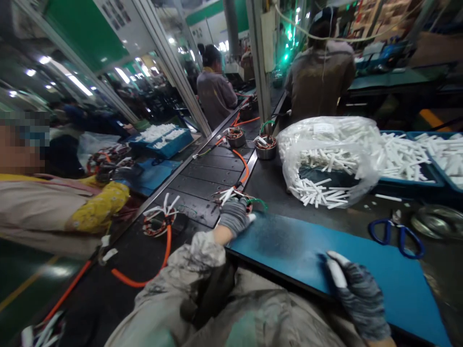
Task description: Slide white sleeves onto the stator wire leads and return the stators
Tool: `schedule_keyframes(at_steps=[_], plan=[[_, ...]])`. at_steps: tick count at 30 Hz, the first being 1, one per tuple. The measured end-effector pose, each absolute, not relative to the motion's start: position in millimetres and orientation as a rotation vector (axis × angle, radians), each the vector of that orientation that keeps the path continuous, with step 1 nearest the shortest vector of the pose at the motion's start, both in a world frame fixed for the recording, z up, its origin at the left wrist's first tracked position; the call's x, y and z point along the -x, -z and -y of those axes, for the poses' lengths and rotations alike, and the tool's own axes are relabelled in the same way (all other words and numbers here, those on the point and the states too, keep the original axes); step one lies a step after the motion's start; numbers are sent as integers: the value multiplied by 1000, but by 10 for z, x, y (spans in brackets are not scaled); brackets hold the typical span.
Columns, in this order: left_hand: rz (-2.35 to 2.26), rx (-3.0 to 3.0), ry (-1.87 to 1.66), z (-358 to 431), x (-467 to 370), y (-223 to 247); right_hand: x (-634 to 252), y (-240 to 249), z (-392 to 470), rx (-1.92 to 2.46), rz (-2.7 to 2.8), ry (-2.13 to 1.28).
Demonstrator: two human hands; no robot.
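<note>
Left hand (235, 215): on wired coil (249, 207), at blue mat (401, 284)'s left end; can't tell your grip.
Right hand (361, 294): fingers slightly parted, over mat.

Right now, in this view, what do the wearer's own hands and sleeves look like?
Left hand and right hand: knit gloves, mottled grey and black, with white fingertips. Left sleeve: pale grey, loose, creased, with darker smudges, stopping short of the glove. Right sleeve: not visible.
</note>
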State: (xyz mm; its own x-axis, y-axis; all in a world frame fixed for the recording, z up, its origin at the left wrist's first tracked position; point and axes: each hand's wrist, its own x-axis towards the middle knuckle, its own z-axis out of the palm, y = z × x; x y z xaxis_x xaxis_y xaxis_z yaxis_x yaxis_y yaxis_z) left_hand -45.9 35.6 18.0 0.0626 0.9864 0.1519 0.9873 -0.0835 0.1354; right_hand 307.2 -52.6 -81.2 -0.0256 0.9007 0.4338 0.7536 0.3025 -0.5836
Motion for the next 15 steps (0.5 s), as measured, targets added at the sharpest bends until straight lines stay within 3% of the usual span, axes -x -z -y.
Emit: schedule_keyframes(at_steps=[4,7,9,11,15], plan=[[1927,2642,292,-239,13,-228,-2455,510,343,995,2019,-177],[1825,3034,606,-364,59,-457,-2069,290,212,760,2106,-100],[2007,3046,823,-592,228,-552,-1901,233,174,727,2138,-57],[2180,2940,826,-877,395,-549,-1790,265,162,758,2190,-50],[1999,2850,835,-1284,505,-370,-1671,477,125,852,2283,6]])
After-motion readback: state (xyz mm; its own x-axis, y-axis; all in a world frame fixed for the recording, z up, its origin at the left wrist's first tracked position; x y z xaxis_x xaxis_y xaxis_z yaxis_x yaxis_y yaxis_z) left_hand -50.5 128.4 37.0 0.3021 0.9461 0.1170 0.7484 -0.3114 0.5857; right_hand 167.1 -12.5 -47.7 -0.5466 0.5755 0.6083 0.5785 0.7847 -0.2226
